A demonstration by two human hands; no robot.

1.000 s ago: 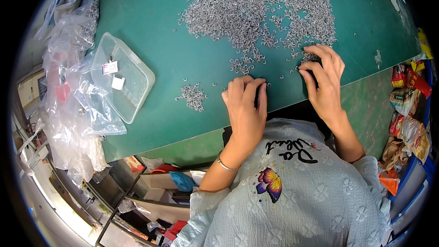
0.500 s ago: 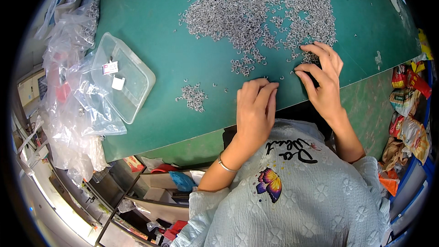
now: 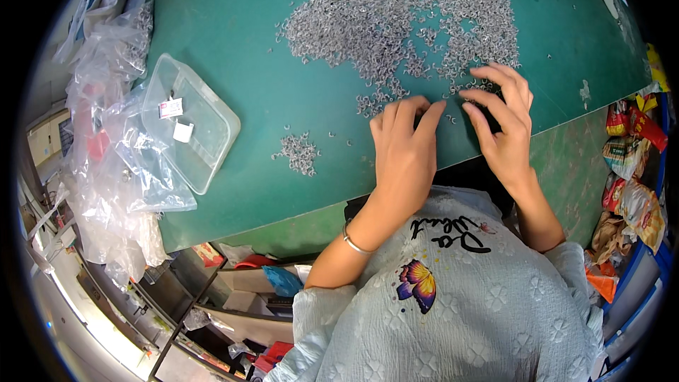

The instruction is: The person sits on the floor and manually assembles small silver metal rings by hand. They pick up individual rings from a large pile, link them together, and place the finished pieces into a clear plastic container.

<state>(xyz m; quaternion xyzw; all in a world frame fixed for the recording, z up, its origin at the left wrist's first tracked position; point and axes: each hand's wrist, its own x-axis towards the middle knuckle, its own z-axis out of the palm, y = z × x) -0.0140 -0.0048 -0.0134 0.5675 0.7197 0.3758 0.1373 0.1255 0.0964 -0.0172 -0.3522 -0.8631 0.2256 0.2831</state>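
Observation:
Many small, grey, metallic-looking C-shaped pieces (image 3: 346, 21) lie in a wide heap at the far side of the green table. Just short of the heap is my left hand (image 3: 407, 145), back up, its fingers bent and the thumb tip a little apart from them; no piece shows between them. To its right, my right hand (image 3: 503, 117) has thumb and fingers curved and spread, near the heap's lower right edge, holding nothing visible. Between the hands lie a few loose pieces (image 3: 451, 119). Left of my left hand sits a small separate pile of pieces (image 3: 298, 153).
A clear plastic box (image 3: 223, 134) with small white items in it stands at the left. Clear plastic bags (image 3: 106, 148) bunch along the table's left edge. Shelves with a blue bag (image 3: 281, 280) are below the near edge; colourful packets (image 3: 640, 205) are at the right.
My left hand has moved forward and slightly right, and its thumb has parted from the fingers. My right hand has shifted only slightly.

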